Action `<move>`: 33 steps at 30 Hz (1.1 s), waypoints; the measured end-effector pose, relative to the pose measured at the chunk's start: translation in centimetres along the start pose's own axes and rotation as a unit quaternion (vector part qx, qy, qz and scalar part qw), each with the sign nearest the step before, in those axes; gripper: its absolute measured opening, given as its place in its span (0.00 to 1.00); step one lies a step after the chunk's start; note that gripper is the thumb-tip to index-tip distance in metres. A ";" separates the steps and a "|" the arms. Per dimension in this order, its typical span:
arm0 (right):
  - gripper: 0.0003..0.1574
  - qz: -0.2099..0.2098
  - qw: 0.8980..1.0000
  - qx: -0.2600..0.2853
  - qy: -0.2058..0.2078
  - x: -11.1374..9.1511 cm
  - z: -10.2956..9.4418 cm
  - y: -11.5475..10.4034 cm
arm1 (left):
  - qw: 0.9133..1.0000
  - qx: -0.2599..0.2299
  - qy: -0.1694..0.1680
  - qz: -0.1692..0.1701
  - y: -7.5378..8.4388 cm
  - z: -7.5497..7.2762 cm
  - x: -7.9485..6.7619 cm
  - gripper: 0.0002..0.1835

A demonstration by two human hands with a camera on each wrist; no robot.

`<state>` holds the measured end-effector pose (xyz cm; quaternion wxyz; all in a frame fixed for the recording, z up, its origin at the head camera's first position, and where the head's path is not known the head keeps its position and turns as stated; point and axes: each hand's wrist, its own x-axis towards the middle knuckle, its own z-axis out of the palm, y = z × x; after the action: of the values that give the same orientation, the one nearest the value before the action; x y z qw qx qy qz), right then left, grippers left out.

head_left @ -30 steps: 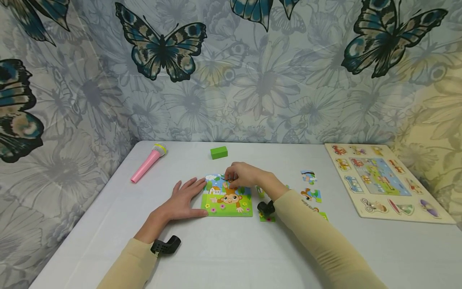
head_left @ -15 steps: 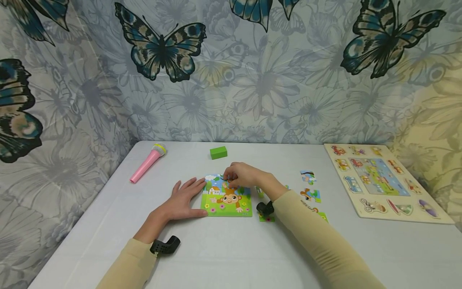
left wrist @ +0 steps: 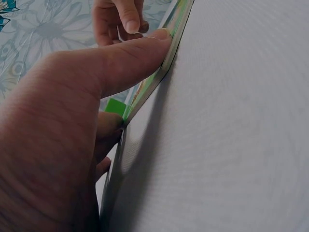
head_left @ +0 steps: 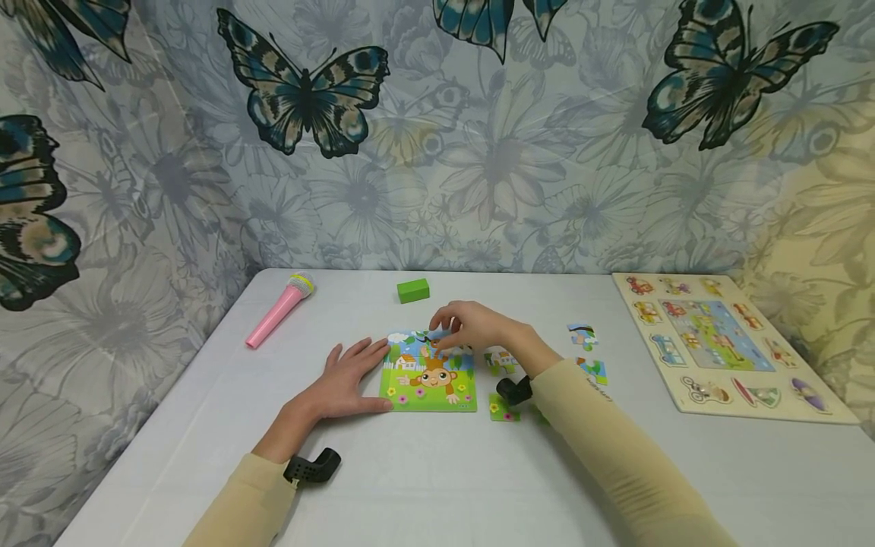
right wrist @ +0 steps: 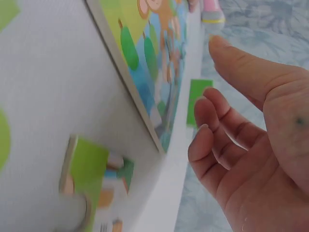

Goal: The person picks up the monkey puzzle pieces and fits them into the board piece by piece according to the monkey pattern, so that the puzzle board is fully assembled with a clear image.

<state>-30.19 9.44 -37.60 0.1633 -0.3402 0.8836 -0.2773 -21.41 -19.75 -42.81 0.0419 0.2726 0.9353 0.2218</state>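
Resting against the left edge of the monkey puzzle [head_left: 428, 376] on the table [head_left: 410, 486], our left hand [head_left: 349, 386] lies spread; our right hand [head_left: 478, 324], loosely curved and empty, hovers over the far side. We judge the loose pieces [head_left: 504, 408], right, light, stiff, best pinched by their edges.

The colourful monkey puzzle [head_left: 428, 374] lies flat, loose pieces [head_left: 504, 408] nearby.

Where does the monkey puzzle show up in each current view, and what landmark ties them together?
Head: monkey puzzle below the picture's centre.
Left wrist: monkey puzzle, upper middle, a narrow slanted strip.
Right wrist: monkey puzzle, upper centre, cut off by the top edge.
Shared landmark: green block, visible in all three: top centre, left of middle, right of middle.
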 end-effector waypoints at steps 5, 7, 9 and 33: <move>0.20 -0.006 1.000 0.011 0.015 -1.2 -0.8 0.5 | 1.000 0.001 0.001 0.002 0.0 0.1 0.0 0.53; 0.21 -0.005 1.000 0.020 0.022 -1.7 -1.2 0.8 | 1.000 0.000 0.001 0.003 0.0 0.1 0.0 0.53; 0.22 -0.002 0.999 0.029 0.028 -2.3 -1.6 1.1 | 1.000 0.001 0.002 0.005 -0.1 0.1 0.0 0.53; 0.26 0.041 0.993 0.022 0.104 -10.1 -5.9 7.2 | 1.000 0.006 0.009 0.014 -0.3 0.1 -0.1 0.54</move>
<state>-29.45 23.08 -36.24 0.0893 -0.2692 0.9027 -0.3236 -21.44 -19.97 -43.01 0.0288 0.2841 0.9331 0.2187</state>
